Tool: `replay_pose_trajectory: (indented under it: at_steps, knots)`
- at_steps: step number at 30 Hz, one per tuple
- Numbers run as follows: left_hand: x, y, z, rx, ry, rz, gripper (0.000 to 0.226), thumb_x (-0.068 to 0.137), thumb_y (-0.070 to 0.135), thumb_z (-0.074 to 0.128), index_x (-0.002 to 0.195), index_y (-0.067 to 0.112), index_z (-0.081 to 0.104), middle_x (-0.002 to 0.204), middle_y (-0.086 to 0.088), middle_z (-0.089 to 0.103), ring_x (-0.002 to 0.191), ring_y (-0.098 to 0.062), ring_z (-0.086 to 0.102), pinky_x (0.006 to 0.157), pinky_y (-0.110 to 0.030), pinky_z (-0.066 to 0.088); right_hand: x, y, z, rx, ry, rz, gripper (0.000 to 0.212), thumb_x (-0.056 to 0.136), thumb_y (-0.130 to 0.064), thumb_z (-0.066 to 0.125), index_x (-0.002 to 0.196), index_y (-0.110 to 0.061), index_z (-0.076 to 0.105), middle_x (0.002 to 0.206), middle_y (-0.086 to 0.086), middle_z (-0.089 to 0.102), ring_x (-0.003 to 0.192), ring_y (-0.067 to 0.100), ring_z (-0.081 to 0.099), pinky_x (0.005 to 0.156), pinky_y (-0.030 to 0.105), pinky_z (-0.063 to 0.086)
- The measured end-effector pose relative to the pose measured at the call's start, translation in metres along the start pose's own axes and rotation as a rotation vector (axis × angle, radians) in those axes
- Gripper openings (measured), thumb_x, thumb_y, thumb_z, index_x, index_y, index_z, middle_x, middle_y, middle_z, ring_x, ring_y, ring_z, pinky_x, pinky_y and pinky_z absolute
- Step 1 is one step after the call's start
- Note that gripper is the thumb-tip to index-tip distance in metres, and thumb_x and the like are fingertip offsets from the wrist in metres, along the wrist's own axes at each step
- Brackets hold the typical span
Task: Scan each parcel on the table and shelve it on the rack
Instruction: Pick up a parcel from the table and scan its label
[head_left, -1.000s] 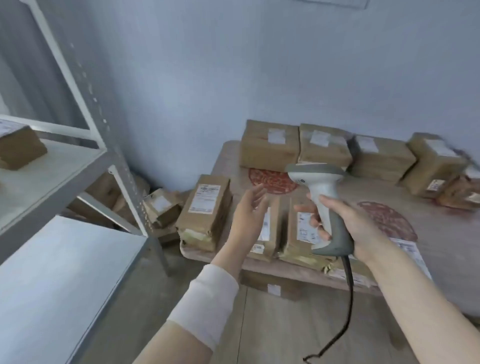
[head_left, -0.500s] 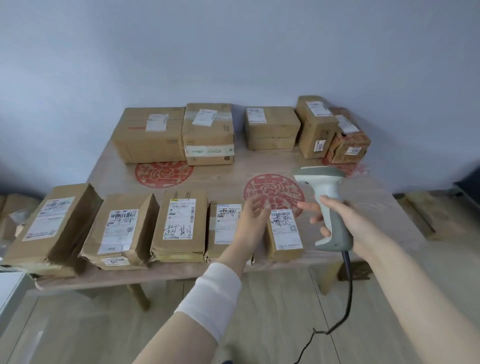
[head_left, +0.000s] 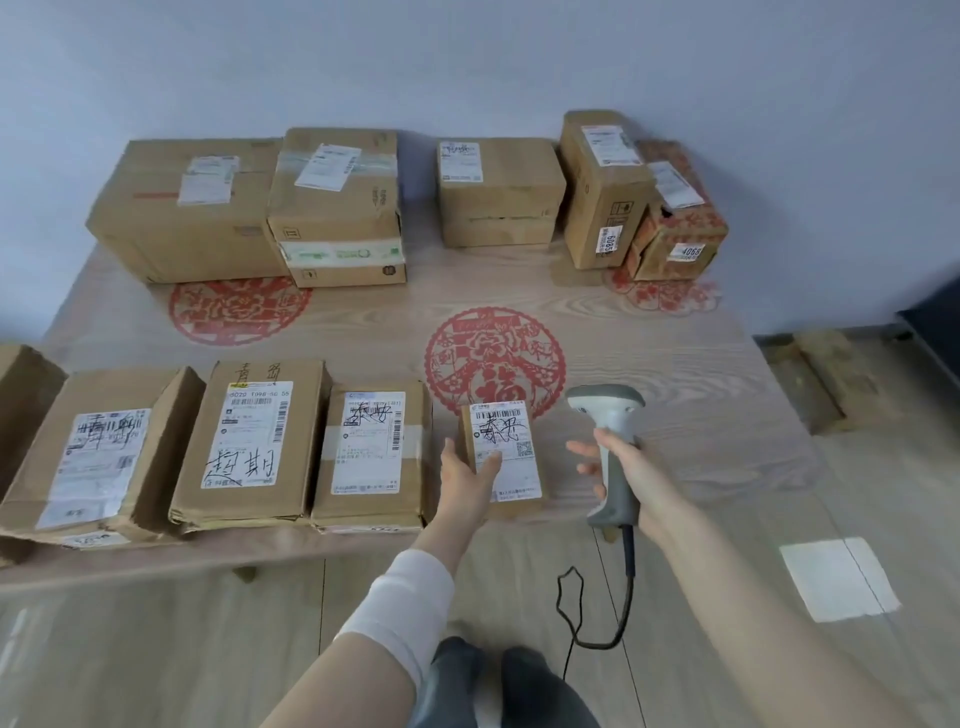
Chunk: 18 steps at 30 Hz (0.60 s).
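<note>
A small cardboard parcel (head_left: 506, 441) with a white label lies at the front edge of the wooden table (head_left: 649, 364). My left hand (head_left: 465, 480) grips its near left corner, thumb on the label. My right hand (head_left: 631, 475) holds a grey-white barcode scanner (head_left: 610, 447) upright just right of that parcel, its head above the table and its black cable hanging to the floor. Three larger labelled parcels (head_left: 252, 441) lie in a row to the left along the front edge.
Several bigger boxes (head_left: 332, 208) stand along the wall at the table's back. Red paper-cut emblems (head_left: 493, 358) mark the tabletop. A flat cardboard piece (head_left: 821, 379) lies on the floor at the right. The rack is out of view.
The view swung from the rack at the left to the table. My left hand went from open above the parcels to gripping the small parcel. The scanner stayed in my right hand.
</note>
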<state>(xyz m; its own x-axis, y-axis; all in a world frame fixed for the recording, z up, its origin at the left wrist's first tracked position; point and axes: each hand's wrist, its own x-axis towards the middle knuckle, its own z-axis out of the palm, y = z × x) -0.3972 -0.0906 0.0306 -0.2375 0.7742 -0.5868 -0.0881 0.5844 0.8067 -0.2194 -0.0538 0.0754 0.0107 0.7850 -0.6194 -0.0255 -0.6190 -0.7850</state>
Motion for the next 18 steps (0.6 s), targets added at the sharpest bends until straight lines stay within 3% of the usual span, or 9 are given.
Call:
replay_pose_trajectory:
  at_steps: [4,7,10,12,15,18]
  knots:
    - [0.013,-0.019,0.011,-0.045,0.132,-0.081,0.079,0.092,0.034,0.054,0.149,0.010,0.004,0.153,-0.008,0.025,0.136,-0.025,0.032,0.098,-0.031,0.034,0.034,0.028,0.000,-0.041,-0.001,0.030,0.013,0.087,-0.024,0.065,0.096,-0.017,0.060,0.096,0.003,0.073,0.059,0.010,0.060,0.041,0.022,0.043]
    - [0.020,-0.034,0.021,-0.107,0.223,-0.102,0.072,0.092,0.034,0.054,0.147,0.008,0.015,0.140,-0.006,0.042,0.120,-0.020,0.046,0.091,-0.029,0.037,0.053,0.047,-0.001,-0.010,-0.044,0.058,0.013,0.084,-0.022,0.068,0.092,-0.016,0.060,0.087,0.007,0.069,0.054,0.014,0.057,0.042,0.024,0.042]
    - [0.025,-0.043,0.032,-0.159,0.284,-0.084,0.047,0.092,0.034,0.054,0.132,0.016,0.039,0.113,0.003,0.057,0.096,-0.009,0.056,0.081,-0.026,0.042,0.065,0.061,0.001,-0.041,-0.069,0.063,0.014,0.084,-0.023,0.068,0.094,-0.016,0.061,0.074,0.001,0.065,0.057,0.016,0.058,0.050,0.027,0.044]
    - [0.026,-0.046,0.038,-0.202,0.283,-0.070,0.029,0.091,0.034,0.055,0.116,0.021,0.047,0.104,0.006,0.063,0.090,-0.004,0.059,0.073,-0.022,0.046,0.069,0.066,0.003,-0.054,-0.096,0.040,0.019,0.085,-0.024,0.068,0.101,-0.017,0.061,0.076,0.000,0.063,0.067,0.020,0.058,0.060,0.030,0.044]
    - [0.025,-0.045,0.046,-0.271,0.292,-0.066,0.030,0.090,0.033,0.057,0.114,0.018,0.047,0.105,0.003,0.063,0.094,-0.009,0.060,0.074,-0.025,0.046,0.070,0.066,0.003,-0.050,-0.110,-0.018,0.023,0.086,-0.019,0.067,0.108,-0.015,0.062,0.096,0.004,0.069,0.088,0.022,0.065,0.066,0.029,0.048]
    - [0.021,-0.039,0.054,-0.332,0.278,-0.068,0.044,0.087,0.031,0.062,0.119,0.015,0.036,0.111,0.001,0.059,0.095,-0.008,0.059,0.069,-0.020,0.046,0.068,0.057,-0.002,-0.040,-0.133,-0.057,0.023,0.085,-0.014,0.068,0.107,-0.016,0.063,0.100,0.004,0.071,0.092,0.019,0.068,0.069,0.028,0.053]
